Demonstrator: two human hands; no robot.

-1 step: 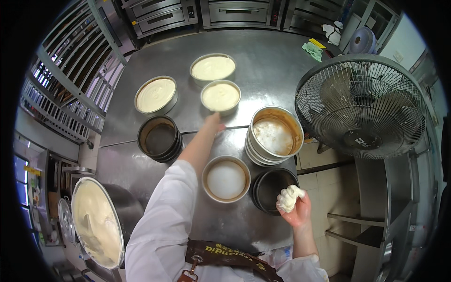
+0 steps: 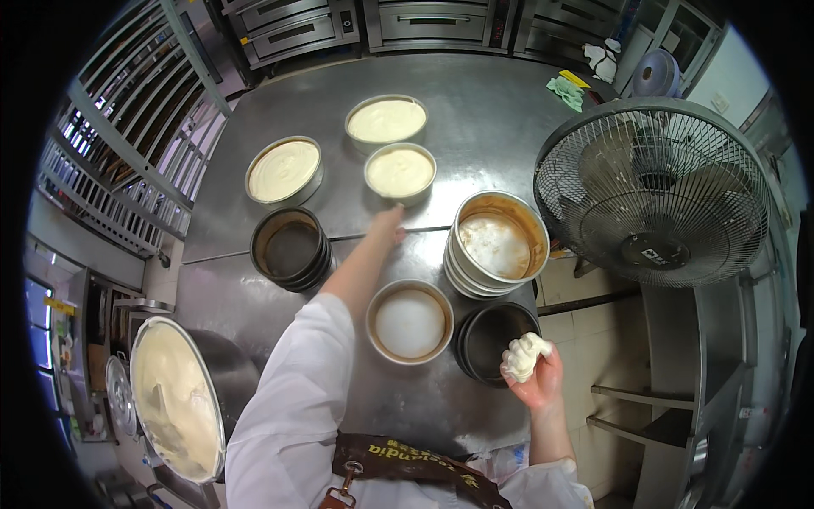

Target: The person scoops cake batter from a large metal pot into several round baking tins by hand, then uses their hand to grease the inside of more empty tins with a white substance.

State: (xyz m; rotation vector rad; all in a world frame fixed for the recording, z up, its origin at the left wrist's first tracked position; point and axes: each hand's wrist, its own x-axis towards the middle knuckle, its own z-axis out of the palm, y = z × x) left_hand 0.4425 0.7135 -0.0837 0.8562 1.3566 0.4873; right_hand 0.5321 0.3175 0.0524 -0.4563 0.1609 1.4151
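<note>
My left hand (image 2: 388, 225) reaches across the table to the near side of a round pan filled with pale batter (image 2: 399, 172). Its fingers are foreshortened and slightly smeared, so I cannot tell their grip or whether they touch the rim. On the right, my right hand (image 2: 536, 377) is raised palm up over the edge of a stack of dark round pans (image 2: 487, 346). Its curled fingers are thickly coated with a clump of pale batter (image 2: 523, 355). Between my arms stands a round pan with a whitish bottom (image 2: 409, 322).
Two more filled pans (image 2: 284, 171) (image 2: 386, 121) stand farther back. Dark pans (image 2: 290, 248) are stacked left, light pans (image 2: 496, 239) right. A large pot of batter (image 2: 175, 399) is at lower left. A big fan (image 2: 653, 182) borders the table's right side.
My left hand has drawn back slightly from the filled pan's near rim. The whole view has shifted a little; my right hand keeps its pose.
</note>
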